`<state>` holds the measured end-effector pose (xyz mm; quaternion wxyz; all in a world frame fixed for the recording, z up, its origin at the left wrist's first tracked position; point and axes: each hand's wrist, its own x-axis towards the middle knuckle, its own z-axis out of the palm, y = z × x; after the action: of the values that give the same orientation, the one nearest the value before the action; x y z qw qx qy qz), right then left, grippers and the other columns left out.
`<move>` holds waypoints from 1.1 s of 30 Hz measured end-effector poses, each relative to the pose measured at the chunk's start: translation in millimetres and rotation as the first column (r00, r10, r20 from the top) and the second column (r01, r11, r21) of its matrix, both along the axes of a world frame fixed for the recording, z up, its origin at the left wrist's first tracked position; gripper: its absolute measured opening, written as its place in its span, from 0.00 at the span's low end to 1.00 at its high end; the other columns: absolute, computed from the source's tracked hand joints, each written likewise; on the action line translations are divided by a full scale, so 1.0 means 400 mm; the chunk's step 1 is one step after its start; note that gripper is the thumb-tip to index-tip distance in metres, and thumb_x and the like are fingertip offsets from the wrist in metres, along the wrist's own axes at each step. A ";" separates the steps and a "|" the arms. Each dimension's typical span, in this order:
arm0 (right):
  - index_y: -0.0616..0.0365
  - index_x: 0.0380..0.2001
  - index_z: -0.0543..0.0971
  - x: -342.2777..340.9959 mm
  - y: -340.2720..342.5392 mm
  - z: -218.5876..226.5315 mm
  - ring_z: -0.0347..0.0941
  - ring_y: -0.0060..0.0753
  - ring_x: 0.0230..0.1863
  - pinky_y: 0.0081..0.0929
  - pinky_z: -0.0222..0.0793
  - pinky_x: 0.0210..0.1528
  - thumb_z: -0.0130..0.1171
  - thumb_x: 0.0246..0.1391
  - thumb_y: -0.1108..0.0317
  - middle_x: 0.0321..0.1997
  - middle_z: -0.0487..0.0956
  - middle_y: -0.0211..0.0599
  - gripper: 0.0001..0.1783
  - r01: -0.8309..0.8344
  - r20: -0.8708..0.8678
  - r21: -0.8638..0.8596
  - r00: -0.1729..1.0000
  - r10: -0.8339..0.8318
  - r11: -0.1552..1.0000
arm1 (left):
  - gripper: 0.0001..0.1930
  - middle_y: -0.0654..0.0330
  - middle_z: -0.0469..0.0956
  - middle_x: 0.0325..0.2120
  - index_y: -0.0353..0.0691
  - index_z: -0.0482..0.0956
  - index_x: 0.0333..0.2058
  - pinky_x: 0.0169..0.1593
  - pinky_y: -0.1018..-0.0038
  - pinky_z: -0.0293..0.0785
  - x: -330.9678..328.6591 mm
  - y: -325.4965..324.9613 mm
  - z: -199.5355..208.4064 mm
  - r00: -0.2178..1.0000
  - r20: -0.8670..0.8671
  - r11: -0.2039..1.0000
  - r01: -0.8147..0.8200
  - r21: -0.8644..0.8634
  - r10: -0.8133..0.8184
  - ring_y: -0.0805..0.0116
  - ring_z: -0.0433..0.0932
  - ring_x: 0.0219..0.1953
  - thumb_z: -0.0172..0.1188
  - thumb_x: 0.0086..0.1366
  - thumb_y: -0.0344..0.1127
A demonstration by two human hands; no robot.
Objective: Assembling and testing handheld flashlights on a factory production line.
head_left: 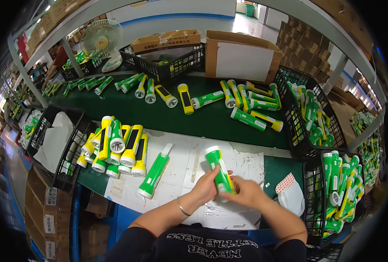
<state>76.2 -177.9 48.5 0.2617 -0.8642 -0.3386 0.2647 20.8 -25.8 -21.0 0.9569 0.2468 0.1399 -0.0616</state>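
A green and white torch (218, 167) stands almost upright between my hands over a white sheet (185, 166) on the bench. My left hand (205, 187) wraps its lower body from the left. My right hand (245, 192) grips the bottom end from the right. Another green torch (155, 171) lies flat on the sheet to my left, apart from both hands. Beyond it sits a pile of yellow and green torches (115, 146).
Several torches (229, 102) lie scattered on the green belt behind. Black baskets of green torches (340, 192) stand on the right, an open cardboard box (242, 54) and a black crate (165, 61) at the back. A basket with white sheets (56, 139) sits left.
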 end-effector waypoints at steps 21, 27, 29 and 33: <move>0.62 0.33 0.71 -0.098 -0.093 -0.160 0.65 0.11 0.29 0.11 0.61 0.31 0.56 0.53 0.69 0.29 0.73 0.25 0.08 0.447 -0.608 0.473 0.789 -0.086 0.759 | 0.20 0.55 0.73 0.33 0.39 0.62 0.48 0.33 0.76 0.73 -0.079 0.030 0.035 0.981 -0.080 0.950 0.192 0.247 -0.178 0.71 0.74 0.30 0.44 0.65 0.48; 0.62 0.33 0.72 -0.120 -0.095 -0.170 0.64 0.12 0.28 0.13 0.62 0.31 0.53 0.54 0.66 0.27 0.72 0.24 0.09 0.377 -0.484 0.461 0.866 -0.128 0.803 | 0.19 0.56 0.73 0.32 0.40 0.62 0.47 0.31 0.75 0.73 -0.094 0.024 0.033 0.985 -0.089 0.954 0.165 0.252 -0.147 0.71 0.72 0.29 0.43 0.66 0.48; 0.62 0.31 0.74 -0.127 -0.095 -0.159 0.64 0.14 0.26 0.16 0.62 0.29 0.51 0.55 0.64 0.24 0.72 0.25 0.11 0.351 -0.423 0.490 0.896 -0.135 0.798 | 0.18 0.57 0.72 0.31 0.40 0.62 0.46 0.30 0.75 0.73 -0.094 0.023 0.026 0.988 -0.074 0.959 0.146 0.242 -0.132 0.71 0.72 0.28 0.43 0.66 0.47; 0.61 0.28 0.75 -0.124 -0.073 -0.102 0.66 0.24 0.21 0.21 0.62 0.25 0.51 0.53 0.65 0.21 0.71 0.35 0.09 0.217 -0.138 0.488 0.976 -0.171 0.845 | 0.15 0.58 0.71 0.30 0.42 0.61 0.45 0.29 0.75 0.73 -0.077 0.024 0.031 0.990 -0.055 0.957 0.137 0.258 -0.126 0.72 0.71 0.28 0.43 0.66 0.44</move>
<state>26.7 -207.1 7.6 0.5169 -0.7838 -0.2945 0.1782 -10.2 -16.2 -8.8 0.9071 0.3781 0.1483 -0.1109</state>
